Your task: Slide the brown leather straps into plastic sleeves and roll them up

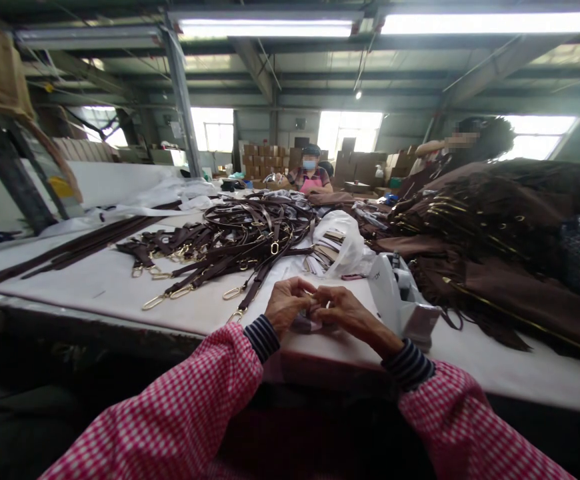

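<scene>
My left hand [289, 305] and my right hand [343, 308] meet over the table's front edge, fingers bent and pinched together. Whatever sits between the fingertips is small and mostly hidden; I cannot make it out. Just beyond them lie brown straps [253, 290] with gold-coloured oval rings and clips. A white plastic bag [347, 237] holding flat strips or cards [326, 252] rests behind my hands. Right of my right hand stands a white box-like holder [387, 287] with things in it.
A large heap of brown fabric pieces with gold zips [475, 267] covers the table's right side. Long dark strips [90, 240] lie at the left. A masked person [310, 177] sits across the table; another person [470, 143] stands behind the heap. Cardboard boxes [265, 160] are stacked farther back.
</scene>
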Motion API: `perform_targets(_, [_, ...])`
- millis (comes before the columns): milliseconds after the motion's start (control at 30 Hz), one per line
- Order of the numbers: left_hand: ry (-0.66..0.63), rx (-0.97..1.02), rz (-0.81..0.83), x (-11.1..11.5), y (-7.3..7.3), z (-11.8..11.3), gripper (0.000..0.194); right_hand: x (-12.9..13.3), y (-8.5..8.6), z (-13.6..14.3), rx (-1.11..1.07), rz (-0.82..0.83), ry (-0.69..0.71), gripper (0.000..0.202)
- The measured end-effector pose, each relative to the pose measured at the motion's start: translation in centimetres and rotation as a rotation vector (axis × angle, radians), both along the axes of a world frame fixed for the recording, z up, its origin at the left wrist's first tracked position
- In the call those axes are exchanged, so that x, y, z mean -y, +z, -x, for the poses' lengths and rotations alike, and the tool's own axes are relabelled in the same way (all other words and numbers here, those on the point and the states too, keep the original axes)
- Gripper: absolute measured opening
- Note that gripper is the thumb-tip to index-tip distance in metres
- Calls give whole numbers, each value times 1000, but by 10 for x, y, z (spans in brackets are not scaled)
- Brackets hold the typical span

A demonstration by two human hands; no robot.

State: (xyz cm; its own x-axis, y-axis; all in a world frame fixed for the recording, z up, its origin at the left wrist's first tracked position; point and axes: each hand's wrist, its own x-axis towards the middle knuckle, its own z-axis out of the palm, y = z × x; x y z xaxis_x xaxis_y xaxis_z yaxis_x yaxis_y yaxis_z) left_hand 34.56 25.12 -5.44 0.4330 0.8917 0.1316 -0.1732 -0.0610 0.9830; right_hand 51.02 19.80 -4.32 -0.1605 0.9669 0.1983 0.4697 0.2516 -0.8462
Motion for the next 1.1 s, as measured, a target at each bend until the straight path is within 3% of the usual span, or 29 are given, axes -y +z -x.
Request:
perform_targets(167, [36,-31,-96,4,-2,1,27,-9,-9,-1,-77,78,67,15])
perform_targets(367, [84,-211,-320,12,6,13,27,-4,-11,3,-107,23,10,28])
perform_targets(500, [24,-621,-663,16,10,33,32,6,-10,7,-101,-72,-73,30])
perform_targets(567, [-41,-840,-759,16,12,41,35,11,-9,10,-89,-110,-91,26])
perform_targets(733, [-173,-996,-800,17,18,51,47,25,-6,14,-52,-186,-104,21])
perform_targets(933, [-270,-857,-729,21,19,49,44,46,1,17,-19,-279,-163,24])
perform_targets(1100, [-285,-849,-648,41,31,53,41,69,10,24,57,-420,-166,17])
